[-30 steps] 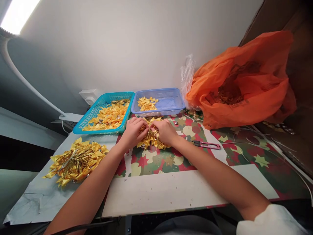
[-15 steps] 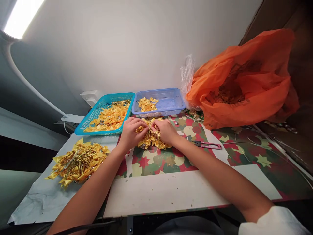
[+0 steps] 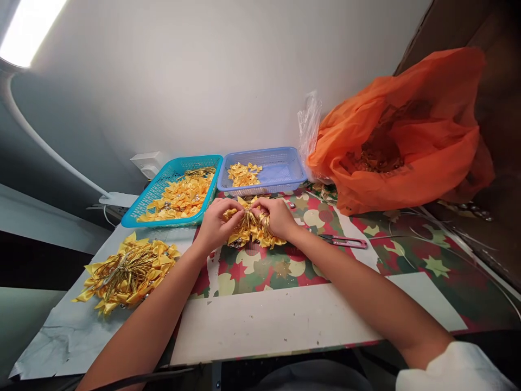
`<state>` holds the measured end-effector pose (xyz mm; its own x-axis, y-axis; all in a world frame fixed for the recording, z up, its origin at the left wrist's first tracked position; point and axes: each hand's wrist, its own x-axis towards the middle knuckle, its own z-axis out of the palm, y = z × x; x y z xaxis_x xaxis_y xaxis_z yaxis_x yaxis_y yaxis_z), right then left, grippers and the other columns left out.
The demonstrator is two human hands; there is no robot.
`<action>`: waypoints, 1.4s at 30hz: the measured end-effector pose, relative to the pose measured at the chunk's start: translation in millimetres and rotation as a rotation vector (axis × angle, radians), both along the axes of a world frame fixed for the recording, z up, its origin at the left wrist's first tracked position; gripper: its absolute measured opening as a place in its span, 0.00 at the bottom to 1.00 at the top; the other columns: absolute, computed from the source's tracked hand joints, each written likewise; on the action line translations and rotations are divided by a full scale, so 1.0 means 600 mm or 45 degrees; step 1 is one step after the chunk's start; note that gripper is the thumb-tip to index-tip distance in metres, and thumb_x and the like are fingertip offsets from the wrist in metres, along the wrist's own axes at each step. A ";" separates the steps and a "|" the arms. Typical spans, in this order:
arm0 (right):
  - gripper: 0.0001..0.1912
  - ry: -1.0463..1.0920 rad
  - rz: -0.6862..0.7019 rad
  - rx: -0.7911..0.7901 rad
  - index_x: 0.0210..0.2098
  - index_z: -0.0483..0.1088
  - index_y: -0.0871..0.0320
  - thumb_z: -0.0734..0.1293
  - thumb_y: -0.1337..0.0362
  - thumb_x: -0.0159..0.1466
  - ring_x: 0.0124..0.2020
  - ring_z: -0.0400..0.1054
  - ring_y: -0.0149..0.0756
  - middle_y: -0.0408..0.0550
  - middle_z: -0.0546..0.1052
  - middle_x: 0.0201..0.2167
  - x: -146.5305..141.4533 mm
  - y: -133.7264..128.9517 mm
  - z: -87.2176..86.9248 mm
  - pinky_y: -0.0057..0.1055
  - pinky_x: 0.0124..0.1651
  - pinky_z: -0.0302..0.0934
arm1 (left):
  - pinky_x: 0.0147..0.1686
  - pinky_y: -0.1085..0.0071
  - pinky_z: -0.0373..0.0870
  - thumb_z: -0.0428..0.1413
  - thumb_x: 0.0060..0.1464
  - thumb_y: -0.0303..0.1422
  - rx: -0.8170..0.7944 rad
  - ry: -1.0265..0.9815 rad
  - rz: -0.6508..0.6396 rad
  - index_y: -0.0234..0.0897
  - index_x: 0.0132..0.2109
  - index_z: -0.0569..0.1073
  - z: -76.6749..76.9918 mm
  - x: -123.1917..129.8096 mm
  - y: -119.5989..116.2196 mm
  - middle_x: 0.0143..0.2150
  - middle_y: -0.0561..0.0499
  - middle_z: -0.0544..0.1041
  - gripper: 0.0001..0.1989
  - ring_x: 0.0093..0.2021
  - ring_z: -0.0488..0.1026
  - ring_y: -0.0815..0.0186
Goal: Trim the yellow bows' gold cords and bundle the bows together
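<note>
A bundle of yellow ribbon bows with gold cords [image 3: 254, 231] lies on the patterned paper between my hands. My left hand [image 3: 218, 221] pinches at the cords near the top of the bundle, from its left side. From the right, my right hand [image 3: 277, 218] closes its fingers around looped gold cord at the same spot. Small silver bells show among the bows. Exactly which strands sit between the fingertips is hidden. Another bundle of yellow bows with gold cords [image 3: 128, 271] rests to the left of my left forearm.
Behind my hands stand a teal basket [image 3: 132, 216] of yellow bows and a blue basket [image 3: 280, 172] with fewer bows. Pink-handled thread snips [image 3: 345, 241] lie right of the bundle. An orange bag [image 3: 407, 179] occupies the back right. A lamp [image 3: 44, 144] rises at left.
The view has shifted slightly. My left fingers have opened a little and moved slightly left and down, while my right hand stays at the gold cords.
</note>
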<state>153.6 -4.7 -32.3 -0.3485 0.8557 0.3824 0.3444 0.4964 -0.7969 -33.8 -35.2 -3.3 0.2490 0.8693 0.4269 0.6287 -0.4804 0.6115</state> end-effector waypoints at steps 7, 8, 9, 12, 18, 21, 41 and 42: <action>0.08 0.187 0.004 -0.062 0.30 0.70 0.59 0.62 0.62 0.60 0.22 0.54 0.27 0.36 0.61 0.19 -0.009 -0.001 -0.009 0.25 0.28 0.48 | 0.47 0.63 0.64 0.54 0.57 0.41 -0.188 -0.182 -0.249 0.38 0.30 0.69 -0.001 -0.002 0.007 0.37 0.48 0.72 0.12 0.42 0.68 0.59; 0.08 0.205 0.001 -0.074 0.30 0.69 0.59 0.62 0.62 0.60 0.22 0.53 0.27 0.36 0.60 0.19 -0.010 -0.001 -0.010 0.25 0.28 0.48 | 0.46 0.62 0.64 0.55 0.57 0.42 -0.217 -0.205 -0.275 0.38 0.29 0.68 0.000 -0.003 0.008 0.36 0.49 0.71 0.14 0.41 0.67 0.59; 0.08 0.222 -0.005 -0.089 0.30 0.68 0.59 0.62 0.62 0.60 0.22 0.53 0.27 0.36 0.59 0.19 -0.010 -0.001 -0.012 0.25 0.28 0.48 | 0.45 0.62 0.64 0.55 0.56 0.43 -0.248 -0.227 -0.298 0.38 0.27 0.68 0.002 -0.003 0.008 0.35 0.49 0.71 0.15 0.40 0.67 0.59; 0.08 0.267 -0.021 -0.145 0.30 0.66 0.58 0.61 0.60 0.60 0.21 0.52 0.27 0.35 0.57 0.18 -0.009 0.002 -0.016 0.26 0.27 0.47 | 0.44 0.62 0.62 0.56 0.55 0.44 -0.338 -0.305 -0.342 0.38 0.24 0.68 0.007 -0.005 0.007 0.34 0.49 0.70 0.18 0.38 0.65 0.60; 0.07 0.305 -0.005 -0.203 0.28 0.65 0.58 0.61 0.60 0.58 0.21 0.50 0.27 0.34 0.57 0.17 -0.009 -0.001 -0.009 0.26 0.28 0.47 | 0.39 0.68 0.63 0.58 0.52 0.38 -0.435 -0.686 -0.278 0.37 0.24 0.68 0.006 -0.006 0.008 0.36 0.49 0.69 0.13 0.37 0.64 0.63; 0.07 0.330 -0.008 -0.230 0.28 0.65 0.58 0.62 0.60 0.58 0.21 0.50 0.27 0.34 0.56 0.16 -0.010 -0.002 -0.005 0.26 0.28 0.46 | 0.34 0.71 0.64 0.57 0.50 0.37 -0.459 -0.930 -0.230 0.37 0.25 0.67 0.009 -0.006 0.009 0.36 0.50 0.67 0.11 0.33 0.64 0.66; 0.14 0.529 0.175 -0.254 0.31 0.66 0.57 0.66 0.52 0.58 0.24 0.56 0.28 0.37 0.62 0.22 -0.002 0.008 0.025 0.27 0.29 0.52 | 0.22 0.77 0.54 0.66 0.40 0.28 -0.456 -0.971 -0.050 0.37 0.27 0.68 0.030 0.019 0.013 0.24 0.58 0.65 0.12 0.22 0.58 0.75; 0.13 0.493 0.198 -0.225 0.31 0.66 0.57 0.66 0.53 0.59 0.25 0.56 0.27 0.37 0.63 0.22 0.002 0.008 0.029 0.27 0.30 0.52 | 0.21 0.76 0.52 0.67 0.41 0.28 -0.452 -0.911 -0.030 0.37 0.28 0.72 0.030 0.023 0.014 0.23 0.58 0.66 0.10 0.21 0.58 0.75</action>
